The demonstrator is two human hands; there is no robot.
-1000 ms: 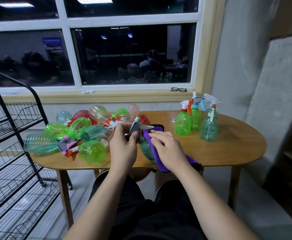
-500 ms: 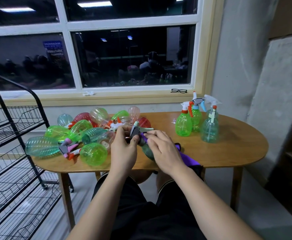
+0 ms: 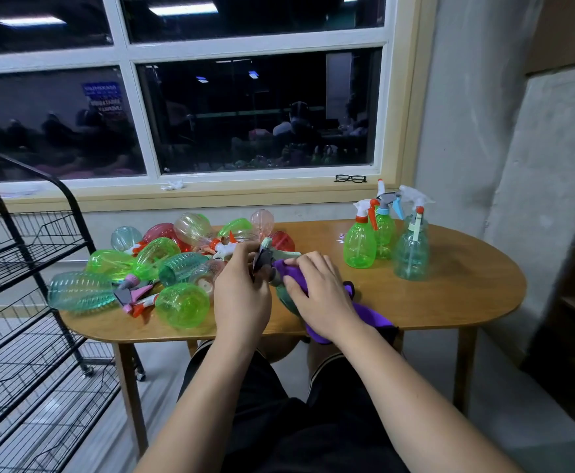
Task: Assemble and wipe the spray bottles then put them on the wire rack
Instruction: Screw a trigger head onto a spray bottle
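Centre frame, the left hand (image 3: 241, 298) grips a teal bottle (image 3: 285, 299) by its sprayer, while the right hand (image 3: 318, 295) curls round a purple cloth (image 3: 369, 315) against it, at the table's (image 3: 450, 288) near edge. Assembled bottles (image 3: 359, 245) stand upright at right; the rack (image 3: 23, 247) is far left.

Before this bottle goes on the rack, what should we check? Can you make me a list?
1. Left hand grips the sprayer: ok.
2. Right hand holds the cloth round the bottle: ok.
3. Sprayer screwed on tight: cannot tell, the hands hide the neck.
4. Bottle wiped all round: cannot tell, its far side is hidden.
5. Rack stands beside the table, on the left: ok.
6. Finished bottles stand upright, away from the hands: ok.
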